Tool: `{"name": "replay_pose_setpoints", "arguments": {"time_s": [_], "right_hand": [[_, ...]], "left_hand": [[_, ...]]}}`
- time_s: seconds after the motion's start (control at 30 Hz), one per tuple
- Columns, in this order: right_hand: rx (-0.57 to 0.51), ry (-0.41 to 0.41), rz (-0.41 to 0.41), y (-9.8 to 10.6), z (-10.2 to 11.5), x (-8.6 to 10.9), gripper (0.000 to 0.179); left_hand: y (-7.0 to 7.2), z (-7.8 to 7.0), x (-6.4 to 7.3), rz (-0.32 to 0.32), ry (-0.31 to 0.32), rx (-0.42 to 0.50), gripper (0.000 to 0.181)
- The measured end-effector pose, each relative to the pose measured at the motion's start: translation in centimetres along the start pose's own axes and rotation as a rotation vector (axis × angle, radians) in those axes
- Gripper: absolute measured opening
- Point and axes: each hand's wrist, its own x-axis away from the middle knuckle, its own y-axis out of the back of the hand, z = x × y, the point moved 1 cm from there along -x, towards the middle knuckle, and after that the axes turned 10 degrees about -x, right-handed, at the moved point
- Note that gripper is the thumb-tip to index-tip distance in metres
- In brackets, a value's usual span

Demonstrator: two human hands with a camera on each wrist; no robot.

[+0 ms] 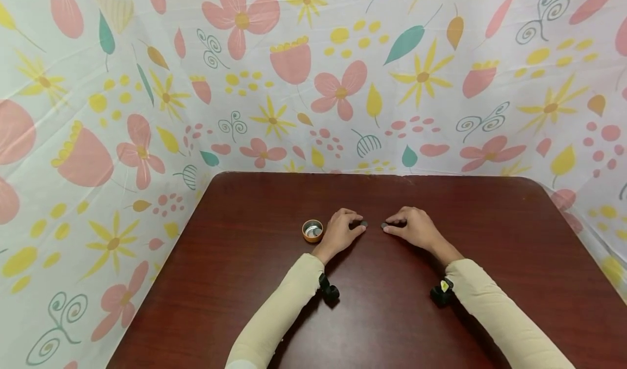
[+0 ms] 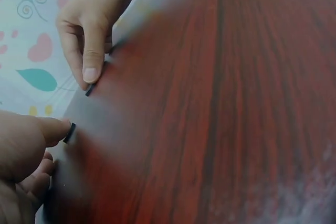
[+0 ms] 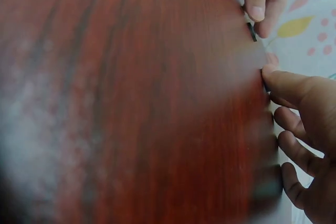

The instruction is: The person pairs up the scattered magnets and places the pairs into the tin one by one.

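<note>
Two small dark discs stand on edge a short way apart over the brown table. My left hand (image 1: 340,229) holds one disc (image 1: 364,224) between thumb and fingertip. Opposite it, my right hand (image 1: 413,227) pinches the other disc (image 1: 384,226) the same way. In the left wrist view, the left disc (image 2: 69,132) appears as a thin black edge at the thumb tip, with the right disc (image 2: 89,90) beyond it. The right wrist view shows my right thumb (image 3: 286,83) largely covering its disc.
Just left of my left hand stands a small round orange tin (image 1: 313,239) with a silvery inside and something grey in it. The brown wooden table (image 1: 235,282) has rounded far corners. A flowered cloth (image 1: 313,75) hangs behind it and along its sides.
</note>
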Motion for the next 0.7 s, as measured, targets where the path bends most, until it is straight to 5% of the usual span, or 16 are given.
{"name": "replay_pose_setpoints", "arguments": {"time_s": [0.3, 0.7], "right_hand": [[-0.008, 0.001, 0.002, 0.0, 0.3, -0.2, 0.019], [-0.019, 0.013, 0.014, -1.1, 0.5, -0.7, 0.017]], "left_hand": [[-0.5, 0.1, -0.4, -0.063, -0.009, -0.026, 0.027], [-0.4, -0.6, -0.7, -0.022, -0.023, -0.094, 0.027]]}}
